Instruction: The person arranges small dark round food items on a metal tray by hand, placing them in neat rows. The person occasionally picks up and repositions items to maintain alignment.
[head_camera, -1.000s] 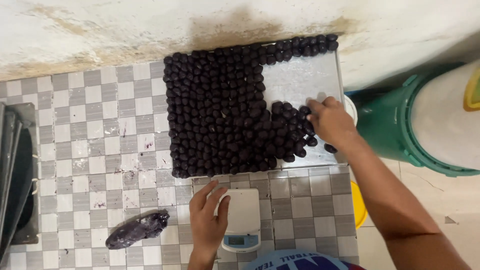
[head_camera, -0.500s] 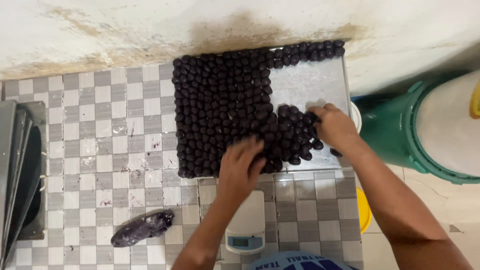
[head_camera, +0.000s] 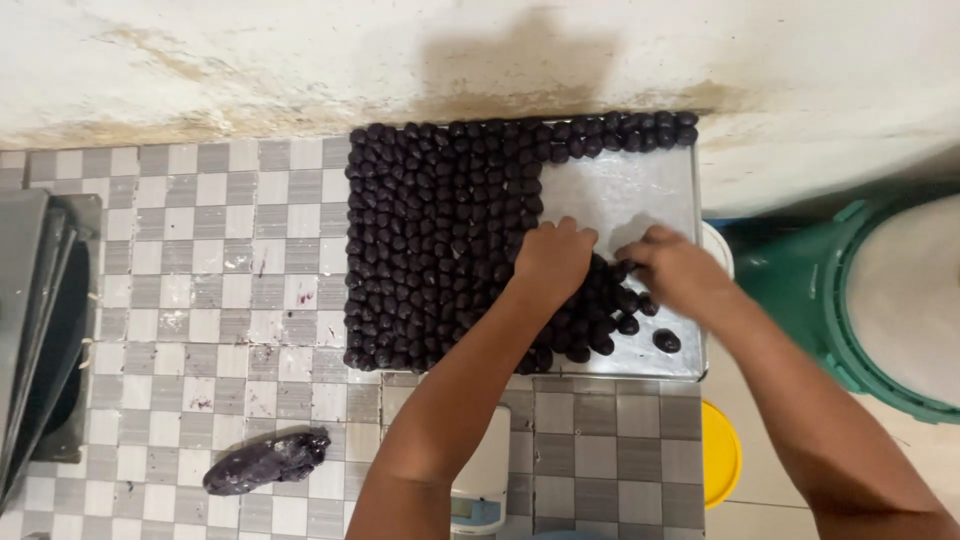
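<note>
Both my hands work over a steel tray of dark purple balls, packing them into rows on a checkered tile counter. My left hand lies palm down on the edge of the packed block, fingers curled loosely over the balls; whether it pinches one I cannot tell. My right hand sits just beside it, fingertips bent down into the loose cluster, and its grasp is hidden too.

The step in hand, as I judge it, is nudging loose balls up against the finished rows. The next move calls for a light touch: the balls look soft and matte, easily dented, and the bare tray beyond my knuckles is smooth and slick.

One stray ball lies apart, near my right wrist. A lump of the same dark dough, wrinkled and glossy, rests well to the left of my left forearm. A white scale shows under that forearm. A green tub stands to the right of my right arm, a yellow lid below it.
</note>
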